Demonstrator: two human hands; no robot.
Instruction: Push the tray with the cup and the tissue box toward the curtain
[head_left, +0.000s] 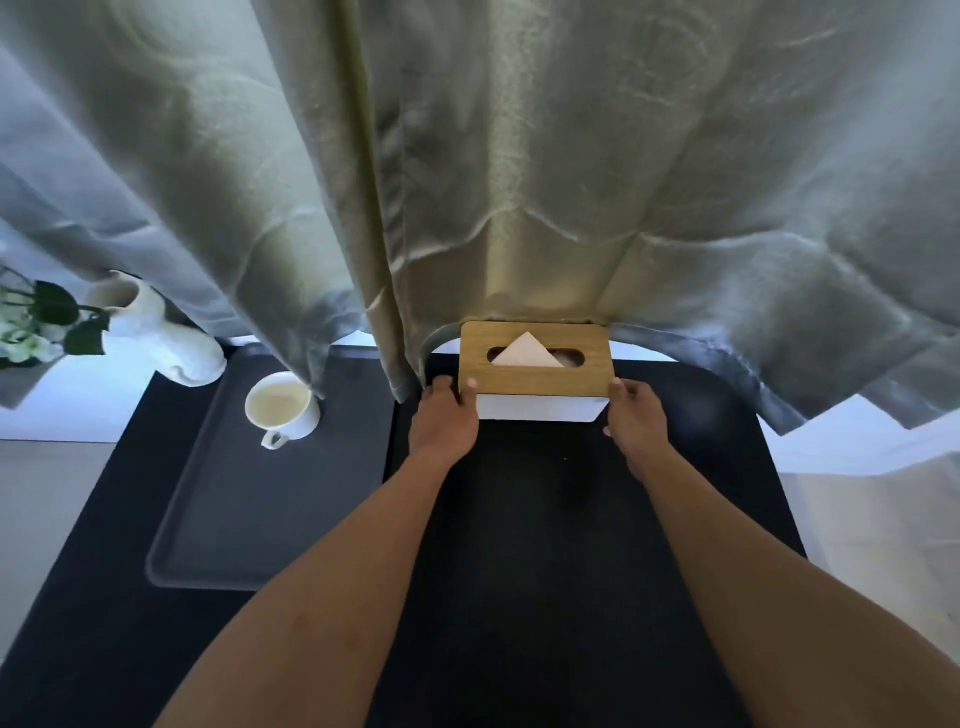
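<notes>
A white tissue box (535, 387) with a wooden lid and a tissue poking out stands at the far edge of the dark table, its back against the grey-green curtain (467, 182). My left hand (444, 421) grips its left end and my right hand (636, 418) its right end. A dark grey tray (249, 519) lies to the left on the table. A white cup (283, 410) of pale liquid stands at the tray's far end, touching the curtain hem.
A white vase (156, 332) with green leaves and white flowers (31, 332) stands at the far left behind the tray. The black table top (545, 571) stretches toward me. A white ledge runs under the curtain.
</notes>
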